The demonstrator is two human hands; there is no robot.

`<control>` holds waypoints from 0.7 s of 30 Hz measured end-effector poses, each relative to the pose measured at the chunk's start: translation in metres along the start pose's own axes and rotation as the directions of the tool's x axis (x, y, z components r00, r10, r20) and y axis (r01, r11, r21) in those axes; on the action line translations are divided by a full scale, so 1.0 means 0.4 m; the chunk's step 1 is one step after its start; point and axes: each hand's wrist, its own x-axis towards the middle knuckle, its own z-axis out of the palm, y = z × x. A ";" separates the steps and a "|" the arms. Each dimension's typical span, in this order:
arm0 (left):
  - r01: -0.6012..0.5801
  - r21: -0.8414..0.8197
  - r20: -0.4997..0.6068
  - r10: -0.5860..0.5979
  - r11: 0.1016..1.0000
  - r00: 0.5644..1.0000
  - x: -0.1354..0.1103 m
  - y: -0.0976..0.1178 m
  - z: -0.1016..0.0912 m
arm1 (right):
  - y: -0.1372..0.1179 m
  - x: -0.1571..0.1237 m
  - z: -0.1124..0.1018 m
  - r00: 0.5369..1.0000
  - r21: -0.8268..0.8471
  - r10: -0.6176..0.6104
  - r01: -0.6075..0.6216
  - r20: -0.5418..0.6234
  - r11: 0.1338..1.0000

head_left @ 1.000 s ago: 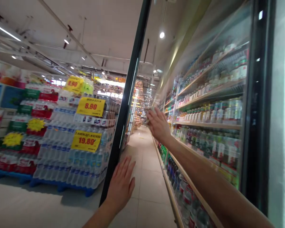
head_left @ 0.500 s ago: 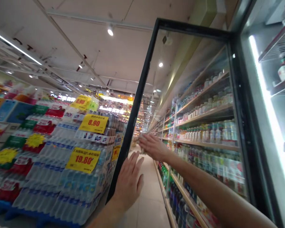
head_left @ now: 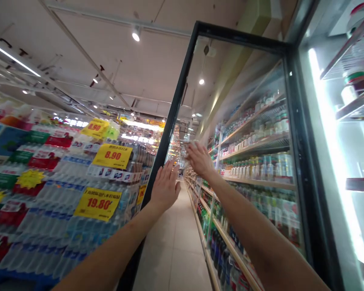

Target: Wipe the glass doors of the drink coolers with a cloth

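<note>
Left hand [head_left: 166, 186] and right hand [head_left: 200, 159] both sit higher against the glass door [head_left: 227, 101] than half a second ago, left by more. Largest down: black-framed door stands open, its hinge side against the lit cooler [head_left: 354, 153] to its right. Stacked water bottles [head_left: 57, 206] left of door. Stocked shelves [head_left: 261, 183] show in the door glass; can't tell if seen through it or mirrored. Yellow "19.80" sign [head_left: 97, 204] on the stack, left of door. Left hand: fingers extended, nothing gripped, palm toward door near its free edge. Right hand: fingers stretched out at the door glass, pale patch [head_left: 188, 144] by fingertips, cloth or reflection unclear, so can't tell if it's grasping.
</note>
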 end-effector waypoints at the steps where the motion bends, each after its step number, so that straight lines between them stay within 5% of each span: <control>1: -0.010 -0.011 0.005 0.010 1.000 1.000 0.005 0.005 0.002 | 0.031 -0.009 -0.004 0.985 -0.013 0.156 -0.158 -0.069 0.987; 3: -0.032 -0.033 0.012 0.032 0.999 0.999 0.011 0.017 0.008 | 0.088 -0.035 -0.013 0.889 -0.003 0.403 -0.414 -0.215 0.910; 5: -0.048 -0.041 0.015 0.048 0.998 0.999 0.013 0.032 0.016 | 0.112 -0.069 -0.015 0.804 0.020 0.501 -0.523 -0.319 0.852; 7: -0.071 -0.031 0.016 0.071 0.997 0.997 0.013 0.048 0.027 | 0.100 -0.099 -0.010 0.829 0.006 0.449 -0.475 -0.332 0.880; 10: -0.119 -0.009 0.025 0.119 0.993 0.993 0.017 0.072 0.047 | 0.072 -0.126 -0.004 0.973 -0.041 0.147 -0.157 -0.180 0.987; 12: -0.122 0.005 0.037 0.122 0.992 0.992 0.026 0.087 0.059 | 0.096 -0.141 -0.015 0.982 -0.049 0.122 -0.130 -0.141 0.990; 14: -0.091 0.017 0.054 0.090 0.996 0.994 0.040 0.103 0.070 | 0.160 -0.165 -0.039 0.910 -0.054 0.344 -0.365 -0.232 0.929; 17: -0.045 0.024 0.065 0.043 0.999 0.997 0.056 0.125 0.086 | 0.258 -0.215 -0.075 0.724 -0.032 0.582 -0.636 -0.370 0.771; 19: -0.041 0.023 0.064 0.039 0.999 0.997 0.060 0.138 0.098 | 0.276 -0.244 -0.083 0.696 -0.039 0.599 -0.664 -0.396 0.746; 21: -0.047 0.024 0.055 0.046 0.999 0.997 0.059 0.148 0.111 | 0.251 -0.262 -0.076 0.750 -0.066 0.540 -0.604 -0.382 0.794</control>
